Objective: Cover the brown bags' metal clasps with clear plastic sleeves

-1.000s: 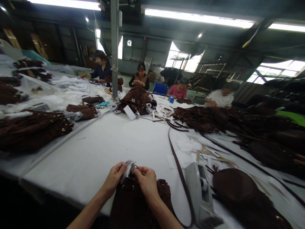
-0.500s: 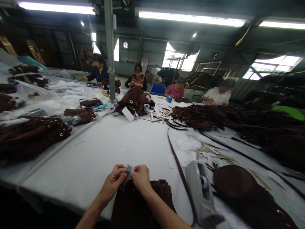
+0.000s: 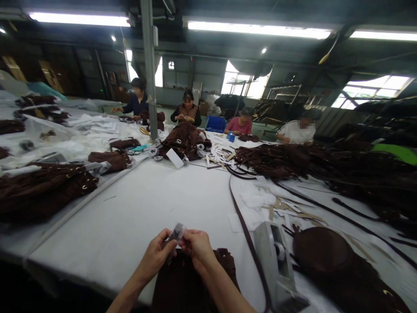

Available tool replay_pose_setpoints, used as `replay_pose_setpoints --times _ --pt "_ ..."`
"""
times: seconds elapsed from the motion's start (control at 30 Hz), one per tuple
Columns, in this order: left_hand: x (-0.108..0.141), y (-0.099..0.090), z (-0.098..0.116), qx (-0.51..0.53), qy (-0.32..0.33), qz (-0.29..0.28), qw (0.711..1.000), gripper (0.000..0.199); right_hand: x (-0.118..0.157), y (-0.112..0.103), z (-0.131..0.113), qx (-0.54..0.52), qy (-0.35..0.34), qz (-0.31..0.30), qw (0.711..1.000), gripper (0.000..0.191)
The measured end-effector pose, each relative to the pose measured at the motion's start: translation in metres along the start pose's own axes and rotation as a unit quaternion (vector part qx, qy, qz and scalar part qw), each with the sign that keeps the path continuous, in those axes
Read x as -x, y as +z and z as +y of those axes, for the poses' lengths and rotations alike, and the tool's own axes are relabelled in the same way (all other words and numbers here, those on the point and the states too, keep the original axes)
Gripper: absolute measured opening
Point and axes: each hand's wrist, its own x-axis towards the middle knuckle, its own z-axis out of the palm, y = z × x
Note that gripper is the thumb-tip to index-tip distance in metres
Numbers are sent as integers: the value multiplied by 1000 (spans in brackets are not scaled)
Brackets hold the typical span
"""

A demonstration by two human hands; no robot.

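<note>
In the head view my left hand [image 3: 158, 254] is closed around a short dark strap wrapped in whitish translucent film [image 3: 177, 232]. My right hand [image 3: 198, 247] pinches at the right side of that wrapping, its fingertips touching it. Below both hands lies a dark brown fabric bag [image 3: 182, 284] at the table's front edge, partly covered by my forearms. The strap's lower end runs down towards the bag; where it joins is hidden. A grey tape dispenser [image 3: 273, 261] stands to the right of my right hand.
A long brown strap [image 3: 243, 221] curves past the dispenser. Another brown bag [image 3: 329, 256] lies to the right, and more bags [image 3: 42, 187] lie to the left. Paper scraps [image 3: 289, 208] are scattered beyond. Several co-workers sit across the white table [image 3: 140, 217], near a metal post [image 3: 150, 78].
My right hand has turned, so its fingers now show more beside the wrapping. The wrapped strap and both hands have shifted slightly. A co-worker at the far left has moved a little.
</note>
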Motion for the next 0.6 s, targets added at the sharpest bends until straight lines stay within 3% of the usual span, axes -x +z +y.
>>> replay_pose_setpoints --times 0.1,0.2,0.3,0.4,0.47,0.6 --pt "-1 3 1 78 22 33 996 45 -1 1 1 -15 -4 1 1000 8" --pt "-3 0 0 48 8 24 999 51 0 -1 0 -14 -17 -3 1000 9" --pt "-4 -4 3 -27 -14 -36 999 43 0 -6 -2 -3 -31 -2 1000 11" --pt "-7 -7 11 -82 7 -95 992 38 1 -8 -2 15 -36 -1 999 16" --pt "-10 -9 16 -80 2 -124 989 36 3 -9 -3 30 -43 -9 999 20" --pt "-15 -18 17 -21 -73 -176 982 37 10 -16 -14 96 -83 -63 990 29"
